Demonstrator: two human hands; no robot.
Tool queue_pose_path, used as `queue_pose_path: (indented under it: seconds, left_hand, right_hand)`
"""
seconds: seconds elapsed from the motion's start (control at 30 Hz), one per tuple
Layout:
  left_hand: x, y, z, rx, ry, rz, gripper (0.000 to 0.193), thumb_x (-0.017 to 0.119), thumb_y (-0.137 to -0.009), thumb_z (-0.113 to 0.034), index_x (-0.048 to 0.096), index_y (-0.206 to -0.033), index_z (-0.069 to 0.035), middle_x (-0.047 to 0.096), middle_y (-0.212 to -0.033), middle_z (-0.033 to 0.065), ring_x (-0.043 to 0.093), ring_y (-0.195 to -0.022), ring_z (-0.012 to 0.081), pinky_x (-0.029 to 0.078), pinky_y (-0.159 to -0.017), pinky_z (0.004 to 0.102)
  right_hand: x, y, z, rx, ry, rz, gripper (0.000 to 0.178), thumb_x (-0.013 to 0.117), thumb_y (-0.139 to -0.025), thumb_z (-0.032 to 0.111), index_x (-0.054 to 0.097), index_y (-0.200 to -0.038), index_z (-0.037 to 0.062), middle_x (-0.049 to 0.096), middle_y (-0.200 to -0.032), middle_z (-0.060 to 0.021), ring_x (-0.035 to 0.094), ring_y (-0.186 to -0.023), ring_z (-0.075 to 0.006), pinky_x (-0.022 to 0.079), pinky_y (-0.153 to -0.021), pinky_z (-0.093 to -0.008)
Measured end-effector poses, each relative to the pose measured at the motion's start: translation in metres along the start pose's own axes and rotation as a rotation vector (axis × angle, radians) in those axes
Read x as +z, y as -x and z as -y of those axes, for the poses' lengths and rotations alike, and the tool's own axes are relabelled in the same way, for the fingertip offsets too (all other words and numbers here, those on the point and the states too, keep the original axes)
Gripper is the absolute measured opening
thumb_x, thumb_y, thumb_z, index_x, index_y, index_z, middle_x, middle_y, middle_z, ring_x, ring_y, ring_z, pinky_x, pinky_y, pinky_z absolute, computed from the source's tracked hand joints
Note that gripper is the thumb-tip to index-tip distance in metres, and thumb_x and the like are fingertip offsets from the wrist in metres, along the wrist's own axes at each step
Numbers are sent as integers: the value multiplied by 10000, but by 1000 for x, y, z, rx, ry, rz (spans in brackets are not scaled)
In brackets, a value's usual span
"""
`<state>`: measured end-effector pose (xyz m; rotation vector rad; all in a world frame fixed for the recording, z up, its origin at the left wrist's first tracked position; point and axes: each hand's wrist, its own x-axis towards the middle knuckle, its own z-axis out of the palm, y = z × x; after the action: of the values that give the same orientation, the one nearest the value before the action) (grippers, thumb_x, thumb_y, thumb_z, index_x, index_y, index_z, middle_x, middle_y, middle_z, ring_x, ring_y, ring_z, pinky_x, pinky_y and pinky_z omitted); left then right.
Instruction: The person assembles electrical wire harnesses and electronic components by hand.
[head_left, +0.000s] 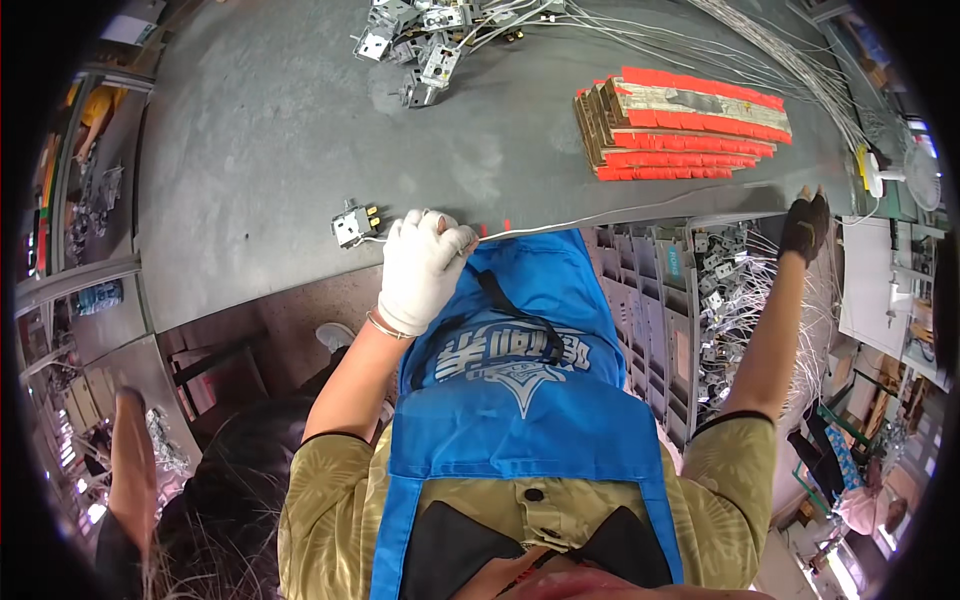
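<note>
My left hand [420, 268], in a white glove, rests at the front edge of the grey table [280, 140] and pinches a thin white wire [620, 212]. The wire runs from a small metal switch part [352, 223] just left of the hand, along the table edge to my right hand [806, 222]. That hand wears a dark glove, is stretched far to the right and grips the wire's other end. A blue apron [520, 380] covers my front below.
A stack of red-edged cardboard strips [680, 125] lies on the table's right. Several metal switch parts with white wires [425, 40] are heaped at the far edge. Grey crates [690, 300] below the table hold more wired parts. Another person's arm [132, 460] is at lower left.
</note>
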<state>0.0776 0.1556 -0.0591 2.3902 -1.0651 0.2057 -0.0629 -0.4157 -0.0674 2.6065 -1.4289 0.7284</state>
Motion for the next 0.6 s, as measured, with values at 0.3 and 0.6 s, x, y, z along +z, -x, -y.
queue_pose_path:
  seconds: [0.3, 0.6]
  left_hand:
    - [5, 1, 5, 48, -5, -34, 150, 756, -722, -117, 671, -843, -140, 608, -844, 16, 559, -805, 252, 425, -701, 382]
    - [5, 4, 9, 76, -12, -28, 164, 779, -729, -127, 651, -832, -141, 593, -847, 24, 547, -767, 260, 421, -677, 388]
  right_hand:
    - [-91, 284, 228, 163, -1520, 1297, 290, 549, -978, 238, 589, -802, 11, 598, -750, -74, 574, -711, -168, 468, -689, -317]
    - [-97, 295, 267, 408, -1476, 1394, 301, 600, -976, 257, 696, -1028, -23, 696, -852, -93, 649, -747, -174, 510, -665, -303]
